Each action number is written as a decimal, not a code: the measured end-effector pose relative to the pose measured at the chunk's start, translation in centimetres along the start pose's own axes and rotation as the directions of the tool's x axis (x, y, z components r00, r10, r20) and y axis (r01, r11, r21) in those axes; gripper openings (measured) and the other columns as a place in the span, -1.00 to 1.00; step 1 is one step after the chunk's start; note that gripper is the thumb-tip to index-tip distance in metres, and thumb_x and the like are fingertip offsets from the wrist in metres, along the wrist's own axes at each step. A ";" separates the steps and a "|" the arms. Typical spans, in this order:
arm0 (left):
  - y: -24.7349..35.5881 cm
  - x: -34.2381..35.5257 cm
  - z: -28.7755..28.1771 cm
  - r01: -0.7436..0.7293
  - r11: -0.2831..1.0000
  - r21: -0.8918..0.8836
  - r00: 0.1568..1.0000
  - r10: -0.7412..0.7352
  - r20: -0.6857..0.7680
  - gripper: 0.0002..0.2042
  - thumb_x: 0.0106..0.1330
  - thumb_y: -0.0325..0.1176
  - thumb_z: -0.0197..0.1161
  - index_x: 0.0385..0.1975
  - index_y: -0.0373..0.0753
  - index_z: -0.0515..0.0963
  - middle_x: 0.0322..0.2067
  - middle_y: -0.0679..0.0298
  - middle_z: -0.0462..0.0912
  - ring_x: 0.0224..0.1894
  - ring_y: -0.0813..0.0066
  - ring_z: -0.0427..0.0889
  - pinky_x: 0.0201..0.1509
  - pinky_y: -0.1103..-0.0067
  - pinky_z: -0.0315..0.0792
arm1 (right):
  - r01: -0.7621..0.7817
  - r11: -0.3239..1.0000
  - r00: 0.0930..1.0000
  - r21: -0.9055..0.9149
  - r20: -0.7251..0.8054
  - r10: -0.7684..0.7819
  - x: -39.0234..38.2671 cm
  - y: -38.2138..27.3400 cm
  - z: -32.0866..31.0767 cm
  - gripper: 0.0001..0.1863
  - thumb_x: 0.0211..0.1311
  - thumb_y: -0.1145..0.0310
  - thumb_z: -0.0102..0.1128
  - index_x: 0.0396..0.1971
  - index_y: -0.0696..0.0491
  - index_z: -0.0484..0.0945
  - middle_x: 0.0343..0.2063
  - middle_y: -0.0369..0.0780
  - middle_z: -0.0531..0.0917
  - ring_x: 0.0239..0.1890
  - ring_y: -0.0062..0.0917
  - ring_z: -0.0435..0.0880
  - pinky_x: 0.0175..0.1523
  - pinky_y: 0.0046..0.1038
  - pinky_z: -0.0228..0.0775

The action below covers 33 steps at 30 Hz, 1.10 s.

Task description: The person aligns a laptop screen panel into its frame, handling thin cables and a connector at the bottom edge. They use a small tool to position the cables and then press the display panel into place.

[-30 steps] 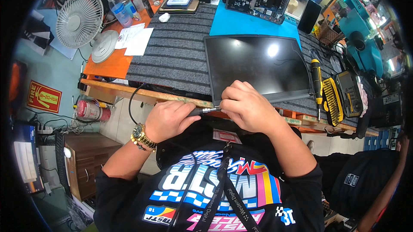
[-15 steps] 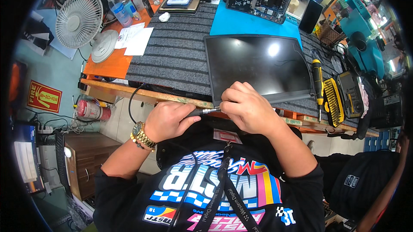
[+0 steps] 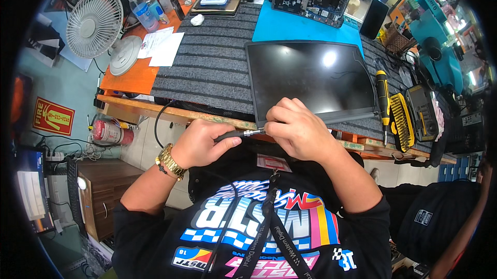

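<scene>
- Just in front of the desk's (image 3: 134, 104) front edge, a dark-handled tool (image 3: 227, 136) with a silver collar is pointing rightward between both hands.
- The left hand (image 3: 202, 142) is gripping the handle, its fingers curling closed with little gap and its thumb lying along it.
- The right hand (image 3: 297, 130) is meeting the metal end, its fingers closing tightly on it; whether they are also pinching a small separate piece, I cannot tell.
- For good control, the left hand should be steadying the handle in line with the collar while the right fingers are doing the fine work, straight and without sideways force.
- Beyond the right hand, a dark screen panel (image 3: 310, 79) is lying with its near left corner at the front edge; any weight leaning on it could be stressing the glass.
- A black cable (image 3: 157, 129) is looping over that edge beside the left wrist; slack there would be sparing the grip a tug.
- Toward the desk's right end, a yellow-and-black screwdriver (image 3: 383, 98) is lying beside the panel, within easy reach.
</scene>
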State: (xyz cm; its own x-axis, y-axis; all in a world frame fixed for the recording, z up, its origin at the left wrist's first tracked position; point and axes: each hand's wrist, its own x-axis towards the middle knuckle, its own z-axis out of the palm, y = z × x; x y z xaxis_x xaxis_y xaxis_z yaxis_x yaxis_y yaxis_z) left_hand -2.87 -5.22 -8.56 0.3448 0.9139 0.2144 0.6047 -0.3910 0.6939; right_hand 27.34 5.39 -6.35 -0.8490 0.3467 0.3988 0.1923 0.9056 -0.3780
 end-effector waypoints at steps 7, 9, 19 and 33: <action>0.4 0.0 -0.1 0.029 0.999 -0.020 0.999 -0.029 -0.013 -0.76 0.55 -0.25 0.60 -0.12 -0.34 0.82 -0.46 0.00 0.75 -0.44 0.00 0.77 -0.31 0.29 0.58 | -0.004 1.000 1.000 0.015 0.000 0.004 0.1 0.0 0.0 -0.88 0.28 0.43 0.50 -0.24 0.00 0.70 -0.16 -0.28 0.67 0.01 -0.25 0.64 0.09 -0.20 0.49; 0.5 0.0 -0.1 0.041 0.999 -0.018 0.999 -0.041 -0.009 -0.75 0.54 -0.24 0.61 -0.11 -0.34 0.82 -0.44 0.01 0.77 -0.42 -0.01 0.79 -0.30 0.29 0.60 | -0.005 1.000 1.000 0.009 0.008 0.005 0.0 0.1 -0.1 -0.87 0.28 0.42 0.51 -0.24 0.00 0.70 -0.16 -0.28 0.67 0.01 -0.24 0.65 0.09 -0.19 0.50; -0.6 -1.3 0.9 -0.018 0.962 0.274 0.999 0.031 -0.044 -0.61 0.43 -0.10 0.68 0.02 -0.26 0.80 -0.21 0.02 0.90 -0.19 -0.07 0.90 -0.11 0.20 0.73 | -0.012 0.998 1.000 0.063 -0.005 0.013 0.0 0.5 -0.3 -0.82 0.31 0.39 0.60 -0.21 0.01 0.72 -0.18 -0.25 0.69 0.01 -0.21 0.67 0.11 -0.15 0.51; -1.7 -3.9 -2.9 0.053 0.968 0.245 0.991 -0.022 -0.130 -0.77 0.51 -0.26 0.61 -0.08 -0.27 0.76 -0.46 0.12 0.74 -0.45 0.13 0.76 -0.32 0.34 0.58 | -0.058 0.994 0.998 0.098 0.014 0.056 0.3 0.2 -0.5 -0.86 0.38 0.42 0.55 -0.18 0.02 0.72 -0.17 -0.23 0.66 0.01 -0.21 0.65 0.13 -0.15 0.48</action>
State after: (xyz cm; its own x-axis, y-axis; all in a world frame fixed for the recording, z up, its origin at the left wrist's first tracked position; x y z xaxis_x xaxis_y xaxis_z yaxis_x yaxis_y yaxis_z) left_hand -7.33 -7.80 -8.62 0.2351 0.9286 0.2869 0.7798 -0.3565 0.5147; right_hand 27.40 5.75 -5.88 -0.8436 0.3938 0.3651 0.1917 0.8559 -0.4804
